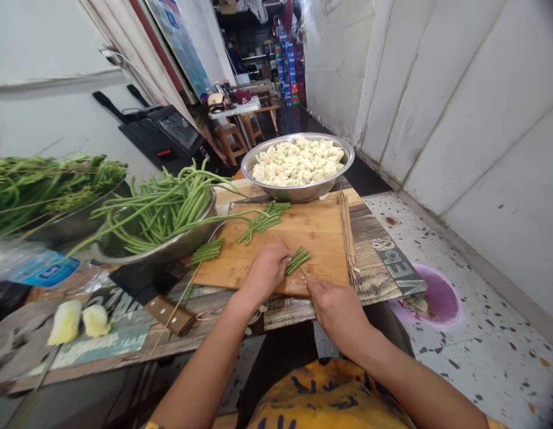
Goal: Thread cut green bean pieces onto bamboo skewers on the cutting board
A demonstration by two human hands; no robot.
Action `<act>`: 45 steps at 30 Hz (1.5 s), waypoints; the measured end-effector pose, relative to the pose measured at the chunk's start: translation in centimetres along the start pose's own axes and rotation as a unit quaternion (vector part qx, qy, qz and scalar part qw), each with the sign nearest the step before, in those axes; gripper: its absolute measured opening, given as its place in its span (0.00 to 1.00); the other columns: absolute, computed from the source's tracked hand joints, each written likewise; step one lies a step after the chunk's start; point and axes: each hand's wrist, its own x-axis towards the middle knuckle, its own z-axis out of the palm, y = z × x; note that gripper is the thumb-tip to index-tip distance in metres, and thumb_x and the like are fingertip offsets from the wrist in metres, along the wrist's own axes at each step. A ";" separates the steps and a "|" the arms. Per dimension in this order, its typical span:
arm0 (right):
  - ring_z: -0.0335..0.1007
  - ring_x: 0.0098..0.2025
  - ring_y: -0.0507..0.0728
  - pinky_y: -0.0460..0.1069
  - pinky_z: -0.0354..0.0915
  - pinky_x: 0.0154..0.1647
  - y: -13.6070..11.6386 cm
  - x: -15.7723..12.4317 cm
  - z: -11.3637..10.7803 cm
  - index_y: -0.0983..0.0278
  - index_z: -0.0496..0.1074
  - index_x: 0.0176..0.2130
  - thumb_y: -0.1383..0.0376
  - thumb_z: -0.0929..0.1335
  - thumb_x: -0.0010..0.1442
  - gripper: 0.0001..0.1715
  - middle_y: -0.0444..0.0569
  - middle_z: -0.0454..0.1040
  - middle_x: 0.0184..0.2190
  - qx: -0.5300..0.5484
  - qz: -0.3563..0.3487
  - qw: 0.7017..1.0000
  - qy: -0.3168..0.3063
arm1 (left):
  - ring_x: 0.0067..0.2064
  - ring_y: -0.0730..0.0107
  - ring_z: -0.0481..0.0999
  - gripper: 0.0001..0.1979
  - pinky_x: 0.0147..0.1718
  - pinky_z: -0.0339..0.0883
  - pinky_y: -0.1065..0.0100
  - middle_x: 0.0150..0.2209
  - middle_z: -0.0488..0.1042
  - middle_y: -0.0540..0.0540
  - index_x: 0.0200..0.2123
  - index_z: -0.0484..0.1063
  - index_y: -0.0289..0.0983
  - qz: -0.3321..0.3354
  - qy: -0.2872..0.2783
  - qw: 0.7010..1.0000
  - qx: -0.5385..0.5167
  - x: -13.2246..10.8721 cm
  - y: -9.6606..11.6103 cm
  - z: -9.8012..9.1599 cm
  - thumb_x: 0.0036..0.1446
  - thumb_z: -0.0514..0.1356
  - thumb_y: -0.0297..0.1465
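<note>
Green bean pieces (short, bundled) held in left hand grip; right hand unclear.

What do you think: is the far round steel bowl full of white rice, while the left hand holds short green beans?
Not rice: the head view shows white cauliflower florets in the far round steel bowl; the left hand holds short green beans.

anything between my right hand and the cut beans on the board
Nothing visible: only bare cutting board lies between the right hand and the bunch of cut beans, whose left end the left hand holds.
</note>
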 end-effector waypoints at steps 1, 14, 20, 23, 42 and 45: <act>0.75 0.31 0.58 0.48 0.64 0.27 0.0 -0.1 0.1 0.67 0.67 0.54 0.73 0.60 0.62 0.22 0.54 0.77 0.34 -0.001 0.002 1.000 0.003 | 0.36 0.66 0.71 0.08 0.37 0.61 0.67 0.31 0.76 0.44 0.30 0.75 0.35 -0.002 0.000 1.000 0.001 0.0 0.0 0.0 0.56 0.56 0.23; 0.75 0.34 0.58 0.49 0.67 0.31 0.3 -1.3 0.6 0.67 0.66 0.56 0.72 0.59 0.63 0.24 0.55 0.78 0.35 0.039 0.019 0.999 0.011 | 0.33 0.66 0.72 0.09 0.34 0.60 0.68 0.29 0.76 0.44 0.27 0.76 0.35 -0.020 -0.037 0.998 0.050 0.3 1.6 0.1 0.56 0.56 0.25; 0.75 0.36 0.57 0.48 0.68 0.34 0.5 -1.5 1.4 0.69 0.65 0.57 0.74 0.59 0.62 0.25 0.58 0.78 0.38 0.058 0.010 0.998 0.027 | 0.32 0.65 0.73 0.11 0.33 0.60 0.67 0.29 0.77 0.43 0.27 0.76 0.34 -0.053 -0.053 0.993 0.088 0.8 1.8 0.2 0.57 0.55 0.25; 0.75 0.33 0.56 0.47 0.68 0.32 0.8 -2.7 2.0 0.70 0.66 0.57 0.75 0.59 0.61 0.25 0.57 0.78 0.37 0.066 0.003 0.997 0.047 | 0.33 0.65 0.73 0.10 0.33 0.60 0.68 0.30 0.77 0.42 0.28 0.77 0.34 -0.063 -0.045 0.991 0.105 0.8 1.8 0.3 0.57 0.56 0.26; 0.70 0.24 0.52 0.46 0.62 0.25 2.3 -7.2 3.1 0.73 0.69 0.52 0.74 0.57 0.62 0.22 0.48 0.73 0.25 0.154 -0.050 0.969 0.184 | 0.37 0.65 0.73 0.05 0.37 0.64 0.67 0.32 0.77 0.45 0.32 0.77 0.37 -0.049 0.014 0.997 0.062 -0.1 0.1 0.5 0.54 0.60 0.26; 0.69 0.24 0.52 0.46 0.62 0.24 2.3 -7.3 3.2 0.73 0.69 0.52 0.74 0.57 0.62 0.22 0.47 0.73 0.25 0.161 -0.051 0.968 0.185 | 0.38 0.64 0.74 0.08 0.39 0.64 0.67 0.34 0.78 0.45 0.33 0.77 0.37 -0.040 0.017 0.997 0.058 0.0 -0.2 0.7 0.56 0.58 0.26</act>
